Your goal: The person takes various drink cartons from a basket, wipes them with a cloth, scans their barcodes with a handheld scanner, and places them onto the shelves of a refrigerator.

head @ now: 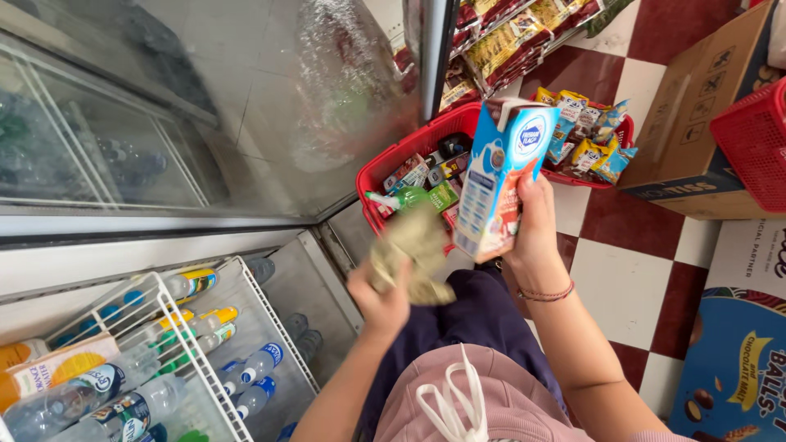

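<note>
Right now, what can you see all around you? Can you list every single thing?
tall blue and white drink carton: one, held up in the right hand
crumpled beige cloth: one, in the left hand
red plastic shopping basket: one, on the floor ahead, filled with packets and snacks
clear plastic drink bottles: many, blue and yellow labels, lying in the white wire rack of the open cooler
glass cooler door: one, foggy, top left
brown cardboard box: one, right
red and white checked floor tiles: underneath
left hand: gripping the cloth
right hand: gripping the carton
</note>
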